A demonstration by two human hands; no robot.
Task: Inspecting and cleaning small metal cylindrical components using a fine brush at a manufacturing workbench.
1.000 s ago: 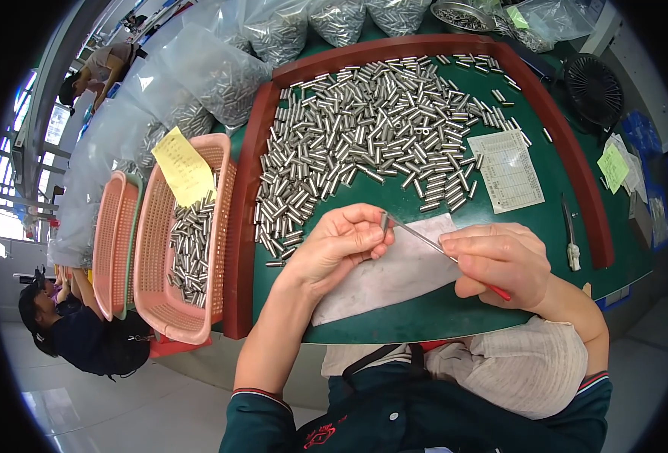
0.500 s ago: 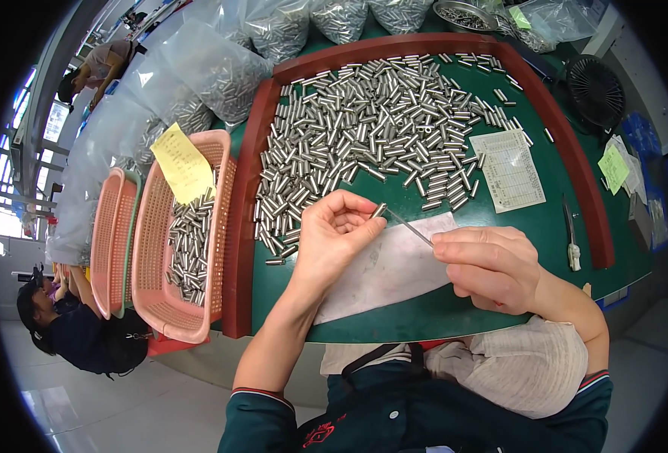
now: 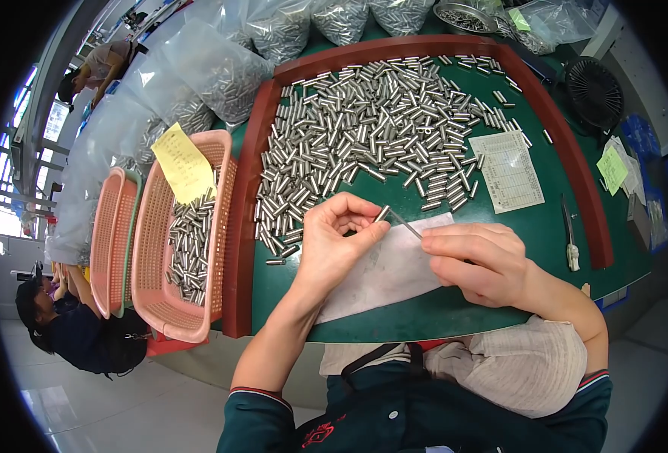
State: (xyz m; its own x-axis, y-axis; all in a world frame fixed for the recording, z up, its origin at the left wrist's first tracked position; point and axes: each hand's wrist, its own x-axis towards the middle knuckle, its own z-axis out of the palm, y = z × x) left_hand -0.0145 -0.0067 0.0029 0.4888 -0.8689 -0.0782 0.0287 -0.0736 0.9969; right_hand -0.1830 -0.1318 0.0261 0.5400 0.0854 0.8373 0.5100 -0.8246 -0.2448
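A big green counter (image 3: 553,249) fills the middle of the frame. A dark red wooden border (image 3: 241,264) runs around three of its sides, with a big heap of shiny metal rods (image 3: 364,121) inside. Fat clear bags (image 3: 232,83) full of small metal bits stand along the top and upper left. At the left, a pink basket (image 3: 151,249) has more rods in it and a yellow paper (image 3: 183,164) at its top end. Another pink basket (image 3: 111,241) is just beside it; I can't see what is inside. A round metal dish (image 3: 464,29) at the upper right holds little metal pieces.

In the middle, above a white sheet (image 3: 394,275), the left hand (image 3: 341,238) pinches one small rod (image 3: 382,214). The right hand (image 3: 481,260) grips a thin metal stick (image 3: 405,224), its tip near that rod.
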